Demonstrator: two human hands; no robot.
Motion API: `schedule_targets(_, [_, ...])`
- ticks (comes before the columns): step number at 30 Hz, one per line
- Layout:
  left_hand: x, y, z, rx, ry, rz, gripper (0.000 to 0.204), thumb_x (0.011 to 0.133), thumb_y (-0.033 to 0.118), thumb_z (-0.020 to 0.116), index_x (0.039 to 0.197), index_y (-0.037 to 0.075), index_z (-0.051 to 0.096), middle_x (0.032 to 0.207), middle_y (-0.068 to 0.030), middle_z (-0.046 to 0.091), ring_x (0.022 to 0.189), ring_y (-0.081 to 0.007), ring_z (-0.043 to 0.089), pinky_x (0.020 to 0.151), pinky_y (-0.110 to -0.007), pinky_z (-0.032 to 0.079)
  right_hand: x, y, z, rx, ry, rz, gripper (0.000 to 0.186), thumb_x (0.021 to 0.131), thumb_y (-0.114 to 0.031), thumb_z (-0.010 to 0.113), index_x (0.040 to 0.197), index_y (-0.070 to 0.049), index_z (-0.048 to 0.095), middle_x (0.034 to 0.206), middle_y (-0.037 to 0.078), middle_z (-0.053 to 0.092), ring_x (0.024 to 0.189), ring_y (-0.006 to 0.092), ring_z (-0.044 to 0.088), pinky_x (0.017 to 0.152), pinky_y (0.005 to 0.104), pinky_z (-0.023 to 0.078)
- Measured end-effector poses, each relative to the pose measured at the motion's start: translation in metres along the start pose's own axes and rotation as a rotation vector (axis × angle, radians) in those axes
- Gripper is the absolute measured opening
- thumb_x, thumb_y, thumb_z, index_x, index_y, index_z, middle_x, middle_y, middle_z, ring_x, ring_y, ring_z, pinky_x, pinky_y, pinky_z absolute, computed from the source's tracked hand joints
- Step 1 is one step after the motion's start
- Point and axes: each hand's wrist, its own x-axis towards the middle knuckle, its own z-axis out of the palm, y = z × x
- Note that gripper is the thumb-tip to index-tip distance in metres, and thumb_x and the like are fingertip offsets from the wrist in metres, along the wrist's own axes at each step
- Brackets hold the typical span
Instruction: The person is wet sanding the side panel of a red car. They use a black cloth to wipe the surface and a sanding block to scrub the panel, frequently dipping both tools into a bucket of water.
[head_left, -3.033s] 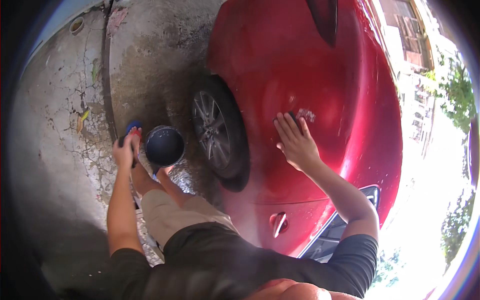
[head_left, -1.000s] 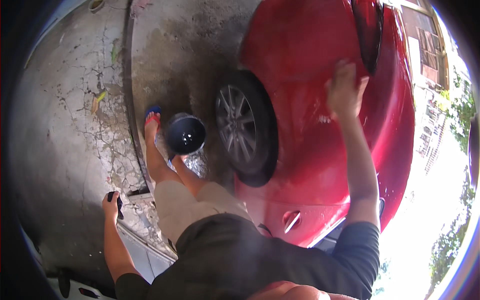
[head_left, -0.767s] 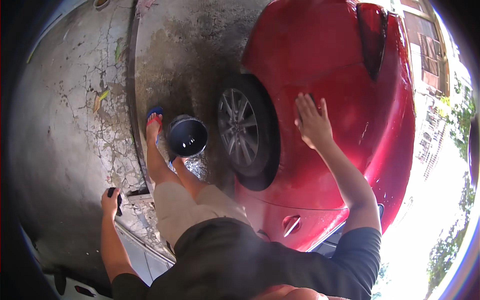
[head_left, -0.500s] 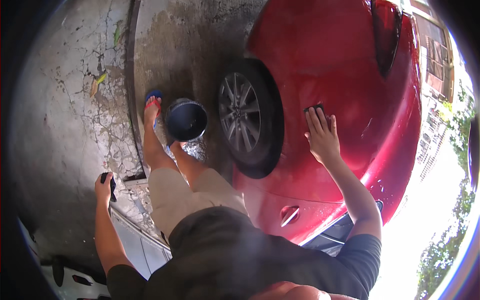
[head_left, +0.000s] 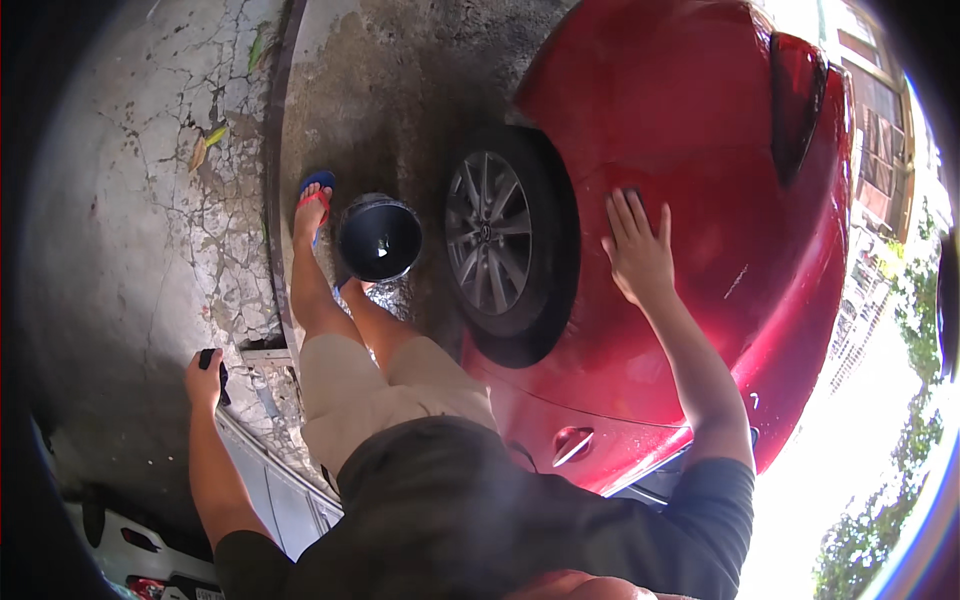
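Observation:
My right hand (head_left: 641, 252) lies on the red car's (head_left: 690, 180) rear side panel, just right of the wheel. Its fingers are stretched flat over a dark cloth, of which only a thin edge (head_left: 630, 191) shows at the fingertips; the rest is hidden beneath the hand. Out to the left, my left hand (head_left: 203, 378) is closed around a bunched black cloth (head_left: 223, 386), held away from the car. Both arms are spread wide.
A dark bucket (head_left: 380, 238) stands by my feet, close to the rear wheel (head_left: 490, 235). A raised edge (head_left: 278, 150) divides the cracked concrete from the wet floor. At lower left is a white vehicle (head_left: 135, 540). A door handle (head_left: 573, 446) juts from the red car.
My right hand has slid a little forward and left over the panel, toward the wheel, and less of its dark cloth shows. The left hand keeps its grip. The view has shifted slightly.

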Motion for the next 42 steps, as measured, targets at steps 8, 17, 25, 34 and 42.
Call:
schedule_targets(8, [-0.032,-0.031,-0.017,-0.252,0.037,-0.212,0.041,0.093,0.041,0.077,0.096,0.0,0.072,0.076,-0.0068,0.067,0.068,-0.0176,0.058,0.068,-0.036,0.049,-0.062,-0.007,-0.008,0.026,-0.043,-0.058,0.057,0.11,-0.035,0.044,0.16,-0.01,0.04,0.169,0.003,0.035,0.156,0.0213,0.029,0.126,0.0637,0.017])
schedule_targets(17, [-0.006,0.001,-0.013,-0.39,-0.043,-0.177,0.04,0.096,0.04,0.076,0.095,0.0,0.071,0.077,-0.0012,0.065,0.069,-0.0144,0.055,0.067,-0.034,0.047,-0.001,-0.012,-0.018,-0.058,-0.076,-0.028,0.063,0.106,-0.039,0.051,0.162,-0.012,0.038,0.17,0.003,0.031,0.159,0.0199,0.023,0.126,0.0635,0.018])
schedule_targets(25, [-0.013,-0.016,0.001,-0.16,-0.034,-0.082,0.042,0.094,0.045,0.075,0.104,0.005,0.075,0.086,-0.0121,0.074,0.077,-0.0265,0.068,0.076,-0.04,0.053,0.008,-0.001,-0.021,-0.072,-0.006,-0.044,0.059,0.108,-0.04,0.046,0.158,-0.008,0.041,0.168,0.005,0.035,0.157,0.0218,0.027,0.126,0.0622,0.018])
schedule_targets(34, [-0.048,-0.021,0.001,-0.306,-0.007,-0.3,0.045,0.094,0.044,0.076,0.1,-0.001,0.073,0.084,-0.0057,0.07,0.074,-0.0173,0.06,0.073,-0.036,0.05,-0.155,-0.027,0.009,0.081,-0.236,-0.131,0.067,0.107,-0.04,0.047,0.165,-0.013,0.03,0.174,0.005,0.021,0.162,0.0225,0.017,0.127,0.0644,0.01])
schedule_targets(42, [-0.009,0.043,0.017,-0.255,-0.158,-0.066,0.042,0.096,0.043,0.075,0.104,0.002,0.074,0.083,-0.0072,0.07,0.075,-0.0175,0.061,0.074,-0.035,0.05,0.018,0.01,-0.011,-0.124,0.039,0.006,0.06,0.108,-0.04,0.046,0.159,-0.009,0.04,0.17,0.007,0.03,0.156,0.0242,0.03,0.126,0.0609,0.021])
